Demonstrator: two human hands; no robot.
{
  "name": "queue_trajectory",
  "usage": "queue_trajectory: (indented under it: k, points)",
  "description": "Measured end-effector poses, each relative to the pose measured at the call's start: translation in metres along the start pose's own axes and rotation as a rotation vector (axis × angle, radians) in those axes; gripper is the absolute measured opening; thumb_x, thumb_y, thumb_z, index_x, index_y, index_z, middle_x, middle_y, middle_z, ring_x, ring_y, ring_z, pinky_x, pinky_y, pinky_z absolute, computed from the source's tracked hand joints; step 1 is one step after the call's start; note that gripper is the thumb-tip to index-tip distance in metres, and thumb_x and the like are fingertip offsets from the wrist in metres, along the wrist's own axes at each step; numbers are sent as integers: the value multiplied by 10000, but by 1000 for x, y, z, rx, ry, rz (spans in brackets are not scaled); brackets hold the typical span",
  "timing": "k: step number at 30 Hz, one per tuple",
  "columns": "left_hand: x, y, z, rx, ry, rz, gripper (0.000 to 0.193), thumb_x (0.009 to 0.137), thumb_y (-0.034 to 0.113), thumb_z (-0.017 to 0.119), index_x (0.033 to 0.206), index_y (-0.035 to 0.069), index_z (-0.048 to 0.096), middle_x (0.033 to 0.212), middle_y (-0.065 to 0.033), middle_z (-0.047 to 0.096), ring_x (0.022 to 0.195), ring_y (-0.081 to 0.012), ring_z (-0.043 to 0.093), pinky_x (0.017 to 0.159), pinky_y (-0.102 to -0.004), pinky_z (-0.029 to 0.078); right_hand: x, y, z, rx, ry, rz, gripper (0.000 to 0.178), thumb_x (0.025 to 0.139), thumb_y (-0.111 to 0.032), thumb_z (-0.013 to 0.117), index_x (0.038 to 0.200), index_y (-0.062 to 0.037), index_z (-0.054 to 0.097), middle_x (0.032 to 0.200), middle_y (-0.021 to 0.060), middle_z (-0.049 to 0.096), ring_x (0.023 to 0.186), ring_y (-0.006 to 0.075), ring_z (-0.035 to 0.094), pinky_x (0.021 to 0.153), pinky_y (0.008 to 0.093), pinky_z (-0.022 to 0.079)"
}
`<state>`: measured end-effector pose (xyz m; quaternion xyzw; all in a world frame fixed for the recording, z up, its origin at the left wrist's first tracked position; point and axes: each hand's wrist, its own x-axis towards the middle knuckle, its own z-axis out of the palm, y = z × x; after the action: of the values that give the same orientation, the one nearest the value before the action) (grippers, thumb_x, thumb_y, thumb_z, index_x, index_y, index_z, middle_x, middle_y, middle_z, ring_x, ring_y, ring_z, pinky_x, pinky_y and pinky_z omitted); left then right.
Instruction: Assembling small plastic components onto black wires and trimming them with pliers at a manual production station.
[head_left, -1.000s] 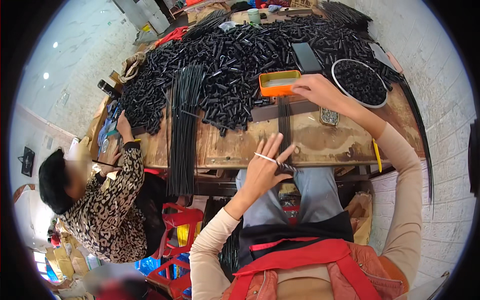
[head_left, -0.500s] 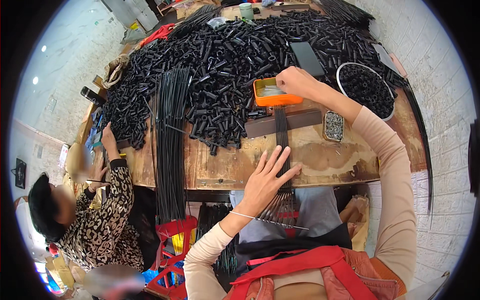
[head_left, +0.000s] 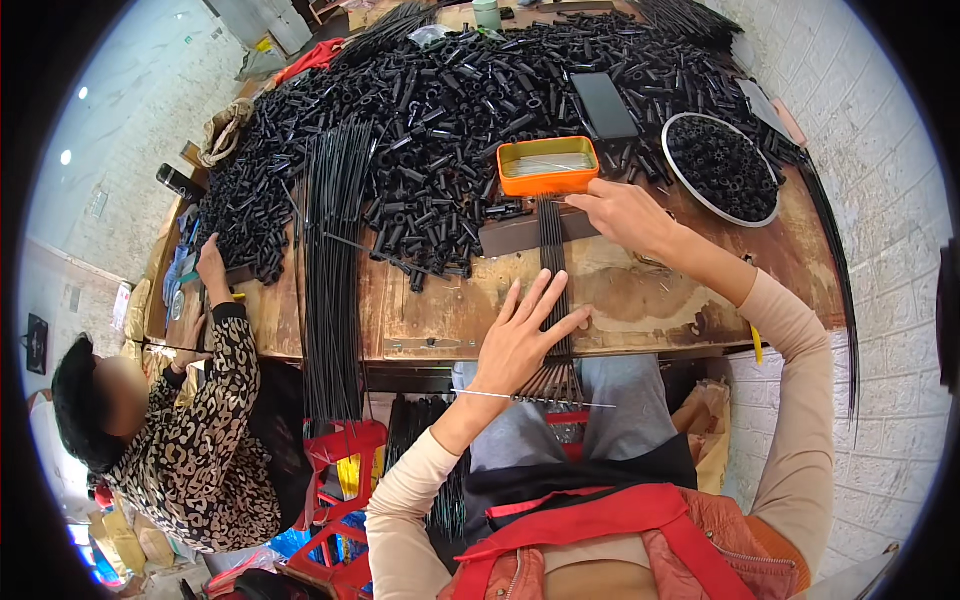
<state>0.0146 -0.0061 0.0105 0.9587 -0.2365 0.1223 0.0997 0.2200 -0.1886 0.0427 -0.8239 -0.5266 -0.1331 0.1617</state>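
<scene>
My left hand lies flat with its fingers spread, pressing on a row of thin black rods. The rods run over a dark brown block and fan out past the table's near edge. A thin metal rod crosses their near ends. At the rods' far ends my right hand is closed in a pinch; whatever its fingertips hold is too small to make out. Just beyond them stands an orange tin with thin pale metal pins in it. My right forearm partly hides a small container.
Black tubular parts form a wide heap across the table. A phone lies on it, beside a round tray of small black pieces. More long black rods lie at the left. A co-worker sits there, a hand on the table.
My right hand has left the orange tin and come nearer, to the far ends of the rods. My left hand stays on the rods. The whole view has shifted slightly.
</scene>
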Motion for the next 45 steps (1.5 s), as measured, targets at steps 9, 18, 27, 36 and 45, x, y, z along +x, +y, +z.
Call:
queue_trajectory:
  k: [9, 18, 27, 36, 45]
  points:
    - [0, 0, -1, -9, 4, -3, 716, 751, 518, 672, 1394, 262, 488, 1545, -149, 281, 1433, -329, 257, 1156, -503, 217, -6, 1, -1, -10, 37, 22, 364, 771, 12, 599, 1131, -39, 626, 891, 131, 595, 796, 329, 629, 683, 423, 526]
    - [1, -1, 0, -46, 11, 3, 716, 752, 518, 668, 1393, 253, 491, 1546, -149, 281, 1435, -329, 256, 1157, -500, 217, 1, 1, 3, -47, -3, -4, 349, 764, 14, 606, 1109, -27, 630, 866, 126, 584, 798, 326, 624, 672, 422, 523]
    - [0, 0, 0, -21, 11, 4, 712, 762, 516, 666, 1399, 254, 485, 1546, -150, 281, 1435, -333, 252, 1160, -495, 215, 13, 9, 7, -17, 76, -56, 104, 822, -47, 585, 919, -13, 600, 854, 118, 588, 802, 324, 624, 656, 414, 517]
    - [1, 1, -5, -51, 9, -1, 707, 747, 452, 701, 1390, 245, 494, 1535, -162, 294, 1426, -346, 267, 1152, -498, 238, 26, 11, 20, -6, 120, -129, 98, 821, -55, 588, 910, -22, 611, 866, 101, 611, 826, 299, 630, 677, 389, 518]
    - [3, 7, -14, -177, 19, -37, 725, 700, -21, 562, 1378, 229, 508, 1540, -154, 299, 1430, -338, 272, 1146, -485, 253, 25, 2, 16, 64, 221, -153, 120, 840, -77, 597, 944, -26, 629, 889, 108, 639, 822, 306, 639, 687, 391, 525]
